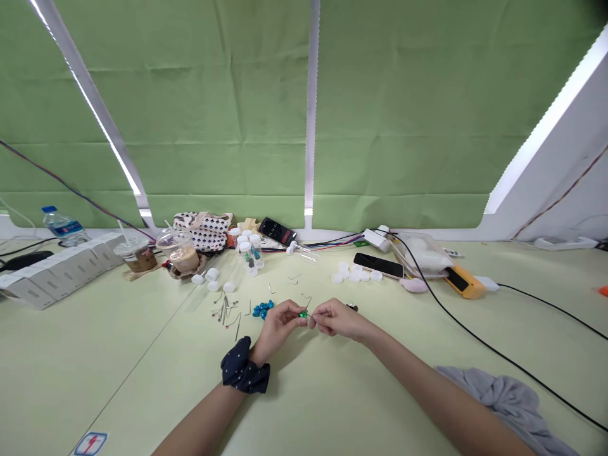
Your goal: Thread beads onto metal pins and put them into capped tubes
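Note:
My left hand (279, 328), with a dark dotted scrunchie (244, 367) at its wrist, pinches a small shiny green piece (303, 313) between thumb and fingertips. Close beside it, the closed fingers of my right hand (338, 318) grip a thin metal rod (310, 316) whose tip meets the green piece. Whether the rod goes into it, I cannot tell. Left of my hands lie a cluster of shiny blue pieces (263, 309) and a spread of thin bent metal rods (225, 308). Small dark pieces (352, 307) show just behind my right hand.
White caps (354, 273) and a phone (379, 265) lie beyond my right hand. Clear tubes (250, 253), drink cups (135, 254) and white boxes (59, 269) stand at the back left. A black cable (456, 326) crosses the right side, near grey cloth (503, 399).

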`<move>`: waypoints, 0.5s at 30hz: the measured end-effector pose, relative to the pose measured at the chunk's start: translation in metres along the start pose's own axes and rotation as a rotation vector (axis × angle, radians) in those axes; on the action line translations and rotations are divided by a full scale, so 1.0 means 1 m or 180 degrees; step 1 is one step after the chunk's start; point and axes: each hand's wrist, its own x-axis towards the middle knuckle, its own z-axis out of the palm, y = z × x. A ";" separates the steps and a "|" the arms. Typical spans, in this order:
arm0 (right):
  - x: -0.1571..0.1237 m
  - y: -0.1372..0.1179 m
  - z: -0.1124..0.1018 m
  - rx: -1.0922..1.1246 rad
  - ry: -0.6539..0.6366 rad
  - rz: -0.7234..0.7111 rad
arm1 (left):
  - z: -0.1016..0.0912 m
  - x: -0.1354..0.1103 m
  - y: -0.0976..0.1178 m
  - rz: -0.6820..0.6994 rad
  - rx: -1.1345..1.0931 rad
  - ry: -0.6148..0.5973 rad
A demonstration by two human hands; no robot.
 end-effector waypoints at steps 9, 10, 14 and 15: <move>-0.005 -0.005 0.012 -0.1795 0.0893 -0.0619 | 0.000 0.000 0.001 -0.0158 0.0049 0.0025; -0.005 -0.004 0.014 -0.2079 0.1026 -0.0767 | 0.000 0.000 0.001 -0.0169 0.0042 0.0045; 0.000 0.005 0.019 -0.3178 0.1312 -0.1304 | 0.002 0.000 0.000 -0.0217 0.0002 0.0111; 0.002 0.007 0.019 -0.3370 0.1354 -0.1394 | 0.002 0.001 -0.001 -0.0216 -0.0021 0.0128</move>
